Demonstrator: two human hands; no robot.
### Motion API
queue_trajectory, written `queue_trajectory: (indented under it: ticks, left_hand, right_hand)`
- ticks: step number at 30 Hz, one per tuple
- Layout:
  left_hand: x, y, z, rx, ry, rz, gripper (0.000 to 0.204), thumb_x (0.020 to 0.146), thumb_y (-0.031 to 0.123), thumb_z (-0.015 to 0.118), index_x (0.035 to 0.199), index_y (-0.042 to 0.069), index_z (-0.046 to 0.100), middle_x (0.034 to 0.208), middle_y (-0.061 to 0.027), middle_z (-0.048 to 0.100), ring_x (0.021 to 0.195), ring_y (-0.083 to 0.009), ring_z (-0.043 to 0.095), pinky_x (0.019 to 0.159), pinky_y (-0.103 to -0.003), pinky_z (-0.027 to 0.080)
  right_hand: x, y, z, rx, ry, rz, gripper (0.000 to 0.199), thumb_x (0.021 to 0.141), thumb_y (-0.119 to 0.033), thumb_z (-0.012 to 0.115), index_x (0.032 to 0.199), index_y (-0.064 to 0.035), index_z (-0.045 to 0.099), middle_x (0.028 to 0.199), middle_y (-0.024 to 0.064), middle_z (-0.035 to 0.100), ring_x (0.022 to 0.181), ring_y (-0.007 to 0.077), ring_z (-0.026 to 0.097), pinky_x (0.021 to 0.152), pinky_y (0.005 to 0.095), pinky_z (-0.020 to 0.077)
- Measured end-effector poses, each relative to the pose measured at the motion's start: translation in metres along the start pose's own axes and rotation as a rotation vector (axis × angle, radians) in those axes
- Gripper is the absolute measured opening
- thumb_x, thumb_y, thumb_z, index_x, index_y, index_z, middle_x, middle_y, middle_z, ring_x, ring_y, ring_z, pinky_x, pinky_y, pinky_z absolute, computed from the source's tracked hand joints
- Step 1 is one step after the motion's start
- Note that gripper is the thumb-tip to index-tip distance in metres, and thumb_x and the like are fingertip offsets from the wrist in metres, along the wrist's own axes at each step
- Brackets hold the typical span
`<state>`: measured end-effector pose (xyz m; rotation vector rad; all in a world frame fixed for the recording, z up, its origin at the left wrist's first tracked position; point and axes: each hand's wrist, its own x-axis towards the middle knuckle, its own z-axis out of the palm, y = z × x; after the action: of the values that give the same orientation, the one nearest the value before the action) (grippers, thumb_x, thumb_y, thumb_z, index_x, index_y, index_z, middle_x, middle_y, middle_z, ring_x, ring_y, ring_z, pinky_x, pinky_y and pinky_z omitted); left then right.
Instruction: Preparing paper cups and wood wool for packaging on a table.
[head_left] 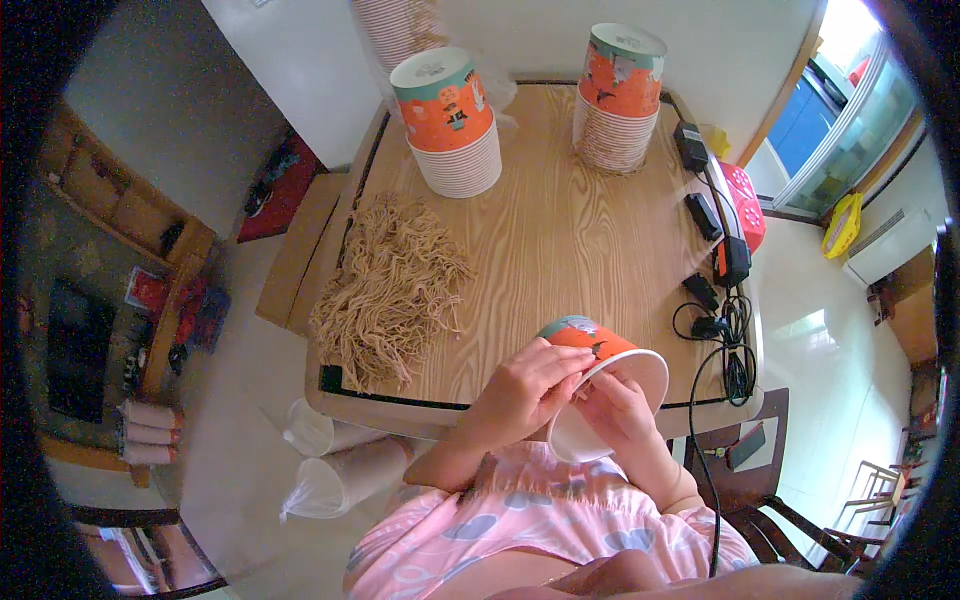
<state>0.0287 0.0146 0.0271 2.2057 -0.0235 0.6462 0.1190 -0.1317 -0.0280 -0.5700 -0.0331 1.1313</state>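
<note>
Both hands meet at the near edge of the wooden table (560, 240), just above the person's lap. The left hand (525, 390) is bent at the wrist and its fingers curl over the rim of an orange paper cup (600, 375), gripping it from the left side. The right hand (620, 410) holds the same cup from below, with its fingers at the white open mouth, which is tilted toward the person. On the table lie a pile of brown strings (390, 290) and two stacks of cups (450, 125).
</note>
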Motion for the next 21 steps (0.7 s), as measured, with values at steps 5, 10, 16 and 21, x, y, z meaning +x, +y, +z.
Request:
queue_trajectory:
  ticks: [5,10,16,21]
  left_hand:
    - [-0.001,-0.005,-0.005,0.044,-0.039,0.045,0.025,0.074,0.002,0.064,0.098,0.006,0.063,0.099,-0.0088,0.064,0.091,-0.0273,0.060,0.080,-0.036,0.049]
    - [-0.002,-0.002,-0.007,0.095,-0.017,0.026,0.019,0.071,0.001,0.066,0.090,0.005,0.062,0.090,-0.0083,0.063,0.086,-0.0266,0.060,0.077,-0.036,0.049]
    - [0.000,0.001,-0.006,0.120,-0.007,0.002,0.015,0.071,0.002,0.066,0.083,0.004,0.058,0.086,-0.0082,0.060,0.081,-0.0266,0.059,0.073,-0.036,0.049]
    - [-0.002,0.002,-0.006,0.011,0.010,-0.113,0.011,0.074,0.002,0.064,0.083,0.004,0.058,0.083,-0.0077,0.060,0.074,-0.0205,0.061,0.065,-0.032,0.050]
  right_hand:
    - [0.000,-0.001,0.001,-0.070,-0.049,0.012,0.024,0.091,-0.010,0.051,0.114,-0.0009,0.052,0.111,0.0109,0.057,0.102,0.0234,0.057,0.091,0.0374,0.0452]
    - [-0.001,-0.002,0.011,-0.098,-0.004,-0.006,0.019,0.091,-0.009,0.051,0.109,-0.0021,0.054,0.105,0.0086,0.059,0.098,0.0194,0.058,0.085,0.0334,0.0466]
    - [0.003,-0.001,0.014,-0.118,0.024,-0.004,0.010,0.091,-0.009,0.051,0.100,-0.0052,0.054,0.097,0.0049,0.060,0.090,0.0151,0.058,0.080,0.0295,0.0467]
    - [-0.001,-0.006,0.028,-0.127,0.078,0.020,0.011,0.091,-0.009,0.052,0.100,-0.0043,0.054,0.094,0.0052,0.060,0.089,0.0150,0.058,0.079,0.0293,0.0464]
